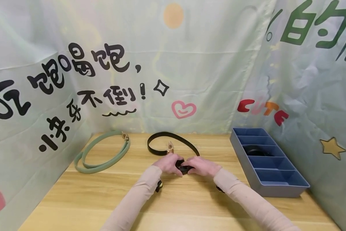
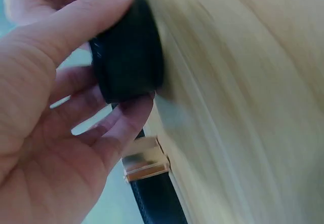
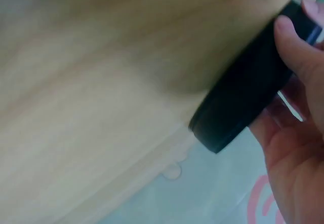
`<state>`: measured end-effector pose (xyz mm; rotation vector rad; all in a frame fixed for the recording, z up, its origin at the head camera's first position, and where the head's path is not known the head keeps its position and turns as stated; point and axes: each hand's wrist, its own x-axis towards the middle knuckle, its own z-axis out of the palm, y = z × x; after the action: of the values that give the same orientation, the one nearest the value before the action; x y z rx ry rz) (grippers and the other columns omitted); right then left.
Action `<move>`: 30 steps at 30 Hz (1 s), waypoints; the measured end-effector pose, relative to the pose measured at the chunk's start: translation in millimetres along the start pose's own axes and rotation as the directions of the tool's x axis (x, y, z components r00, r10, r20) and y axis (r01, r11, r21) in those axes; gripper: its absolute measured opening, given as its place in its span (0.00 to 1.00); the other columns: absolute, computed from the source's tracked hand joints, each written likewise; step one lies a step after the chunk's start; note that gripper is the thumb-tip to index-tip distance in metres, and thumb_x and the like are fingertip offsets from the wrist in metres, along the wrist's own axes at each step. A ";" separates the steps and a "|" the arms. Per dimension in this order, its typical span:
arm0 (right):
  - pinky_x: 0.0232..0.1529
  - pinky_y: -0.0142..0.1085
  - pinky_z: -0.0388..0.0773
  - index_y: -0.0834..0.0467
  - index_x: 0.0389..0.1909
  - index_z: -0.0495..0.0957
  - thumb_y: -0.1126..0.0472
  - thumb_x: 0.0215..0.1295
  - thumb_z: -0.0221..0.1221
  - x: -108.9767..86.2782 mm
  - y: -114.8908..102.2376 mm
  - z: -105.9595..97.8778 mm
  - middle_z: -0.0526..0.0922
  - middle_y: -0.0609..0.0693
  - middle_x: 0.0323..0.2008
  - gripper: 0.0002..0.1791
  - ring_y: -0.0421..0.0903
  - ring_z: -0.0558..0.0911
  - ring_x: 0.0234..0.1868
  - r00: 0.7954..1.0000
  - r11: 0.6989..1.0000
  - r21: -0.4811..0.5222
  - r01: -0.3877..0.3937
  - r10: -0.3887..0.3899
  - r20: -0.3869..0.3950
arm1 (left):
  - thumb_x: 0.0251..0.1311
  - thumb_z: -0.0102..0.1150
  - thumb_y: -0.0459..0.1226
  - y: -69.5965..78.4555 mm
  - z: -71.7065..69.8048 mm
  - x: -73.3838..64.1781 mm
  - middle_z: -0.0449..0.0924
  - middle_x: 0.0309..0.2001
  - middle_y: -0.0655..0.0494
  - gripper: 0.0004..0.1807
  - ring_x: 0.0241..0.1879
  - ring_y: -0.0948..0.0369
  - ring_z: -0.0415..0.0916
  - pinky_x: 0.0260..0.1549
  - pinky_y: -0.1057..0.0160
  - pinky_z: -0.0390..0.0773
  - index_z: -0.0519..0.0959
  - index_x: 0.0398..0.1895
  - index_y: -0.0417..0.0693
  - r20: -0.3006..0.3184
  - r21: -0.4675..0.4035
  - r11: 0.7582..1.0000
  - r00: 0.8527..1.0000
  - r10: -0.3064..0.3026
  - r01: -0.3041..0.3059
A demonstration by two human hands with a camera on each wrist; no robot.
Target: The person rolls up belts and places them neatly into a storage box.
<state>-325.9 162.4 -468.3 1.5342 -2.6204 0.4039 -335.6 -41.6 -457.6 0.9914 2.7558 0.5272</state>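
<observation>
Both hands hold a black belt at the middle of the table. Its rolled part, a coil (image 1: 184, 168), stands between my left hand (image 1: 168, 163) and my right hand (image 1: 205, 166). The rest of the belt (image 1: 187, 141) curves behind in a loose loop, with a gold buckle (image 1: 170, 148) behind the left hand. In the left wrist view, thumb and fingers grip the coil (image 2: 130, 51) from opposite sides, close over the wood. The right wrist view has the right thumb lying across the outer face of the coil (image 3: 243, 89), fingers curled behind it.
A green belt (image 1: 87, 170) with a gold buckle lies in a loose loop at the left. At the right stands a blue-grey divided box (image 1: 282, 191), with a black rolled item (image 1: 254, 150) in its middle compartment. A printed cloth (image 1: 207, 80) encloses the back and sides.
</observation>
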 end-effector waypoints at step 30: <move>0.35 0.30 0.76 0.51 0.34 0.81 0.57 0.54 0.69 6.0 -5.9 1.7 0.86 0.44 0.31 0.08 0.35 0.80 0.30 0.999 0.999 -0.010 -0.037 0.037 -0.003 | 0.36 0.80 0.53 11.7 1.0 2.1 0.81 0.30 0.62 0.24 0.29 0.67 0.73 0.33 0.69 0.74 0.82 0.34 0.52 -0.039 0.049 0.994 0.994 -0.101 0.102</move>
<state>-323.7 154.1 -467.6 1.4830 -2.6483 0.3947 -330.1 -31.7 -454.1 0.8544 2.8468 0.4664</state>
